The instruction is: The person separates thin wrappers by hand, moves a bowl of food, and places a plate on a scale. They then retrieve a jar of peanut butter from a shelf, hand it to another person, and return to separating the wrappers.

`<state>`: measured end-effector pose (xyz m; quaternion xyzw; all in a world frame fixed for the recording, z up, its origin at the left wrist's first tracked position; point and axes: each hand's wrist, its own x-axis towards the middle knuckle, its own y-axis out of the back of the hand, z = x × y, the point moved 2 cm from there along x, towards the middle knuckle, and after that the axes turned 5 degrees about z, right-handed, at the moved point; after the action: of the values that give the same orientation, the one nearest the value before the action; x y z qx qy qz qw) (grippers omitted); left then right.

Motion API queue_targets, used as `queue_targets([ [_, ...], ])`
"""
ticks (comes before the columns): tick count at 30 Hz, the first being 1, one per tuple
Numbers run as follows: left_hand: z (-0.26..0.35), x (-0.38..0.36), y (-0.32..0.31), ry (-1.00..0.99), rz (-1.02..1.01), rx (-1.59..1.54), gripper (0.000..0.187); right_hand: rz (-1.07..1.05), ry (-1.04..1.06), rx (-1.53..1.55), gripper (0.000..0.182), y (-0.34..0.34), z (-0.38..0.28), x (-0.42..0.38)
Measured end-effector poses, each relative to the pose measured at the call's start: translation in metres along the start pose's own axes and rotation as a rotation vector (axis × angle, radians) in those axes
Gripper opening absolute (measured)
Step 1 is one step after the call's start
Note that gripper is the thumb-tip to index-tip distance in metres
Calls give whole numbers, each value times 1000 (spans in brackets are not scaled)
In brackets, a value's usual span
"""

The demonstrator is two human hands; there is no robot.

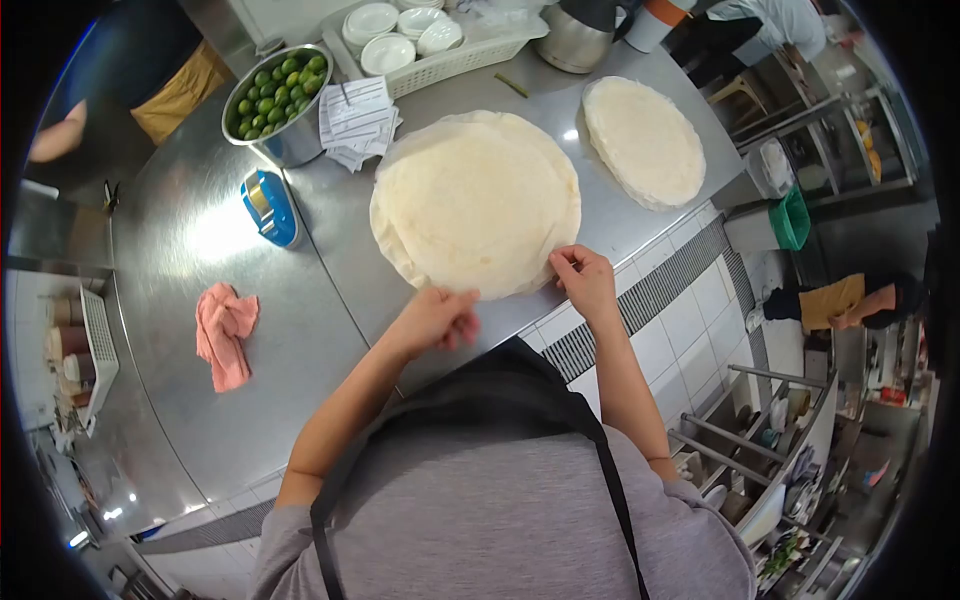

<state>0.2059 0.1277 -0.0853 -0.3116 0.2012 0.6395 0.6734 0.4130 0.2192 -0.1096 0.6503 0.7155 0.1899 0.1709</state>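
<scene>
A stack of large, round, pale, thin dough sheets (pixel 475 200) lies on the steel table in front of me, its rim wavy and slightly lifted. At the stack's right front rim, my right hand (pixel 588 283) pinches the edge of a sheet between thumb and fingers. My left hand (pixel 437 320) is at the front left rim with its fingers curled and blurred by motion; whether it grips anything is not clear. A second pile of round sheets (pixel 645 142) sits farther right on the table, apart from both hands.
Behind the stack are paper slips (pixel 357 120), a metal pot of green limes (pixel 290 145), a white basket (pixel 465 60) with small dishes and a steel jug (pixel 575 40). To the left lie a blue tape dispenser (pixel 270 208) and a pink cloth (pixel 226 335). Other people stand nearby.
</scene>
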Motion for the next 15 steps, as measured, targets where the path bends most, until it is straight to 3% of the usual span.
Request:
queue_targets([
  [1, 3, -4, -2, 69, -71, 362, 36, -58, -167, 72, 15, -2, 3, 1],
  [2, 1, -2, -10, -78, -41, 390, 36, -53, -233, 102, 14, -1, 3, 2],
  [3, 6, 2, -18, -84, -44, 402, 36, -42, -230, 109, 14, 1, 1, 3],
  [5, 32, 12, -33, -590, 98, 562, 29, -40, -316, 295, 13, 0, -4, 4],
  [7, 47, 39, -43, -818, 231, 521, 24, -45, -322, 300, 13, -1, -9, 6],
  [9, 49, 69, -45, -729, 187, 449, 23, -47, -336, 303, 14, -4, -8, 6],
  [15, 55, 87, -39, -384, 54, 162, 23, -43, -43, 346, 10, -10, -20, 8],
])
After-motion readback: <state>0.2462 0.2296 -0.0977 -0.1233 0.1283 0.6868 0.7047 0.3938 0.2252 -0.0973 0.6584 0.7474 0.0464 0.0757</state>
